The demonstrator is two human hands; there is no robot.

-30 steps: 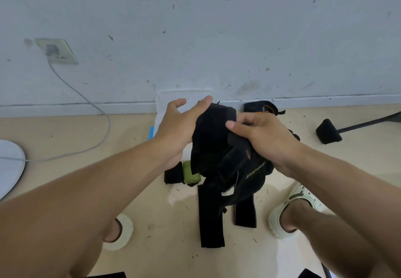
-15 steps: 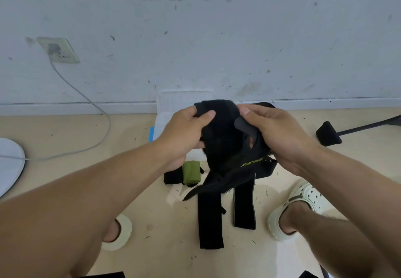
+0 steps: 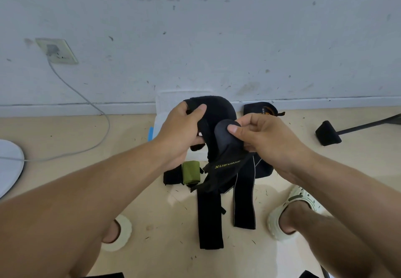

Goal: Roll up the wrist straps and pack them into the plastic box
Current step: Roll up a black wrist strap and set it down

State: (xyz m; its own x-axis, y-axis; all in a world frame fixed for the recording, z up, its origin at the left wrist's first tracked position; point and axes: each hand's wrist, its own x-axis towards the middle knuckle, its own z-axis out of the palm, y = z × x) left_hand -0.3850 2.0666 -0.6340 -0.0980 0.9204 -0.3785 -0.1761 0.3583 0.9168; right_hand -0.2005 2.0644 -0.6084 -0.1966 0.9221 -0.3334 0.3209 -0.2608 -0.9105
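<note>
Both my hands hold a black wrist strap (image 3: 219,121) with yellow lettering above the floor. My left hand (image 3: 182,132) grips its curved upper left edge. My right hand (image 3: 264,139) pinches a folded end of it between thumb and fingers. Two long black strap tails (image 3: 210,219) lie flat on the floor below. A rolled green and black strap (image 3: 189,172) lies under my left wrist. The clear plastic box (image 3: 165,104) stands against the wall, mostly hidden behind the strap. Another black strap with orange print (image 3: 260,108) lies behind my right hand.
A wall runs close behind the box, with a socket (image 3: 56,50) and a grey cable (image 3: 95,108) trailing left to a white round object (image 3: 8,167). A black stand foot (image 3: 327,133) sits at the right. My feet in pale sandals (image 3: 290,210) flank the straps.
The strap has been turned and lifted slightly toward the wall. My right hand shifted from covering the strap to pinching a folded end. My left thumb moved onto the strap's top edge.
</note>
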